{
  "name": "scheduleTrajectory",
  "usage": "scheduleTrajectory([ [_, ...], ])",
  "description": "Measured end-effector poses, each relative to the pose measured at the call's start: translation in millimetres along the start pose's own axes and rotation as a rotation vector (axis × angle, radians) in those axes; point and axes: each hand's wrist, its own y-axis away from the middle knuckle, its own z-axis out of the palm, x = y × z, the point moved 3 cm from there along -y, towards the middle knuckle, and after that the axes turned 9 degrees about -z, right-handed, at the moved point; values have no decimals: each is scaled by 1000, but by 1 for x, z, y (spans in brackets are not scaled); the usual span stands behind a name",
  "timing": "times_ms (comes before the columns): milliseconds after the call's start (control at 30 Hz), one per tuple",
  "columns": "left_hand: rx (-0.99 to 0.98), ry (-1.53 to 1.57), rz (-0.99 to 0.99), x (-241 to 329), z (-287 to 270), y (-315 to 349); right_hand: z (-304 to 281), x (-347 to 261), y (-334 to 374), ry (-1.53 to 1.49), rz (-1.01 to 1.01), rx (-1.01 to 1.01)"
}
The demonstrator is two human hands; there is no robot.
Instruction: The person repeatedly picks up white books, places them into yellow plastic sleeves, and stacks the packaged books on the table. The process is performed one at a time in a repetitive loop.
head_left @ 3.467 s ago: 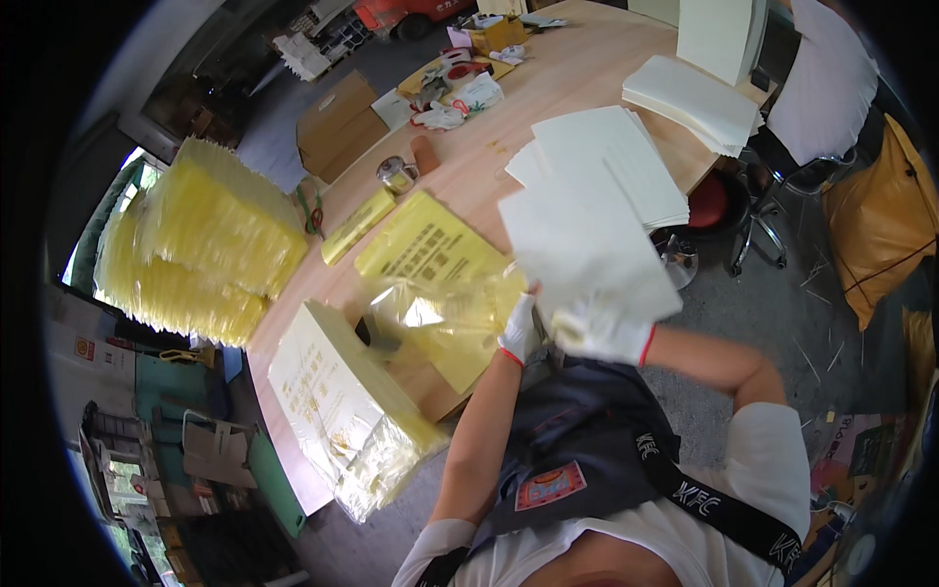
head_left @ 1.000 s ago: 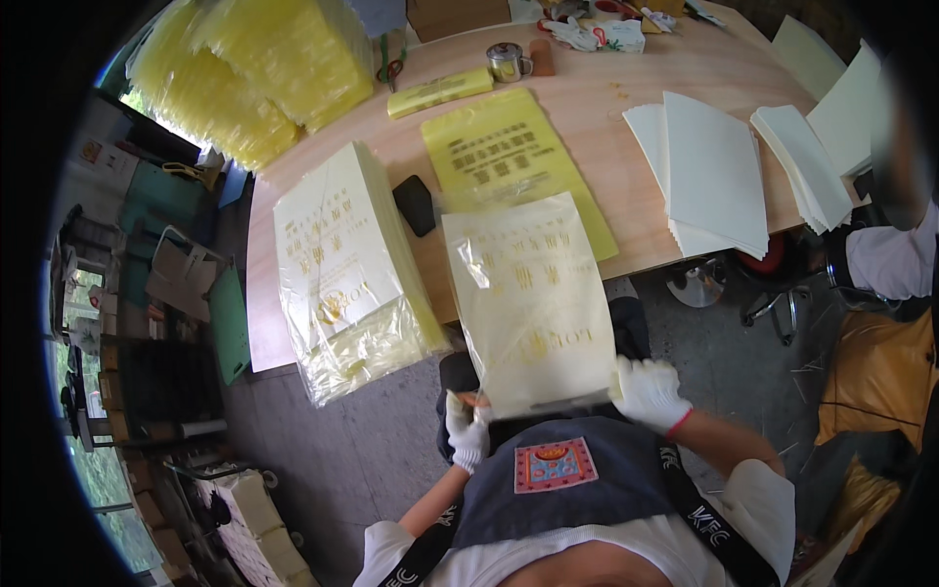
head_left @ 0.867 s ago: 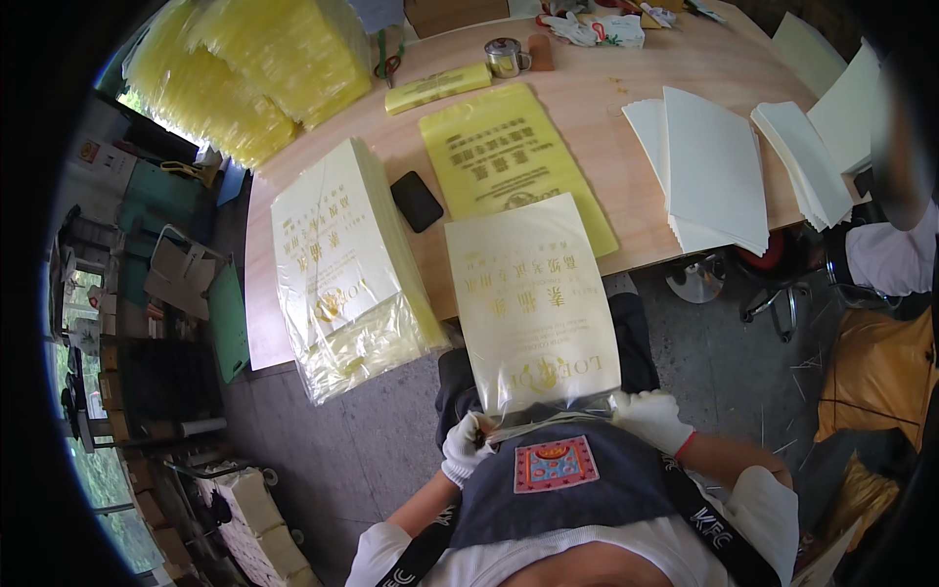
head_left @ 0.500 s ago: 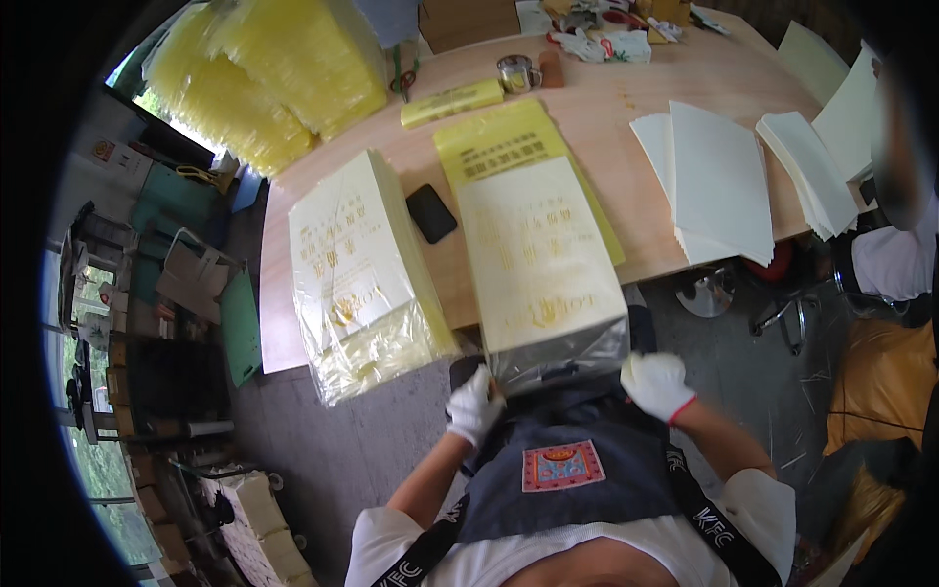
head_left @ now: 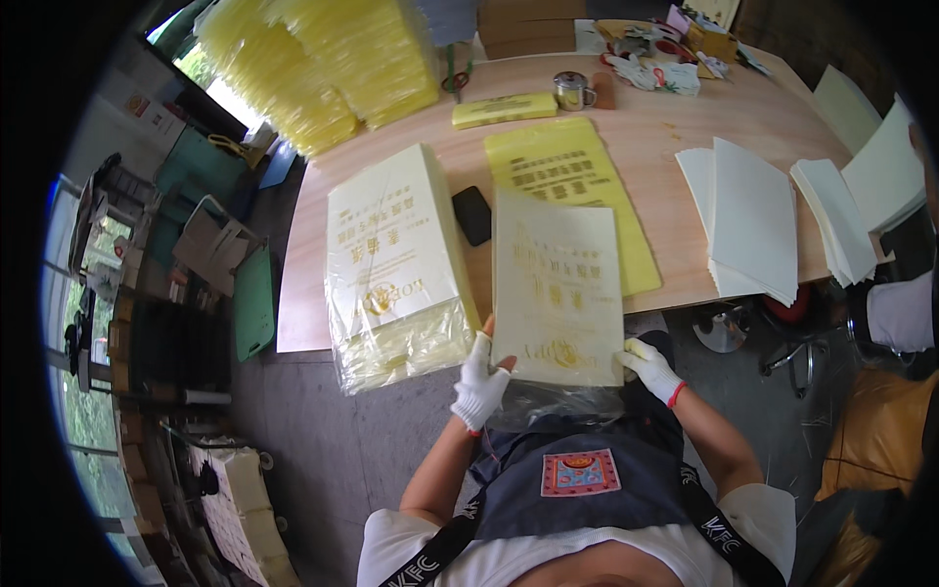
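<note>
A cream paper pack (head_left: 558, 293) with gold print lies in a clear plastic bag, half over the table's near edge. The bag's loose end (head_left: 562, 403) hangs crumpled above my lap. My left hand (head_left: 481, 383), in a white glove with bare fingertips showing, grips the pack's near left edge, some fingers hidden behind it. At the near right corner my gloved right hand (head_left: 649, 370) pinches the edge. A yellow printed sheet (head_left: 577, 166) lies partly under the pack. Left of it is a stack of similar bagged packs (head_left: 391, 254), with a black phone (head_left: 472, 215) between.
Yellow plastic-wrapped stacks (head_left: 323, 68) stand far left. A rolled yellow bundle (head_left: 504, 111), scissors (head_left: 456, 80) and a metal mug (head_left: 573, 91) sit at the back. White card stacks (head_left: 753, 225) lie on the right. Another person's sleeve (head_left: 900, 313) shows at the right edge.
Both hands have moved up from the bag's loose end to the near sides of the pack. The pack's near end now looks raised, and the whole view has shifted.
</note>
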Motion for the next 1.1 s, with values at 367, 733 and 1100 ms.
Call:
scheduleTrajectory([
  [367,466,258,130,15,-235,-36,181,-182,-175,136,-369,-100],
  [733,492,-1251,-425,-41,-215,-50,195,-94,-90,470,-229,-342],
  [1100,2,-673,323,12,135,-127,99,-36,-23,293,71,-239],
])
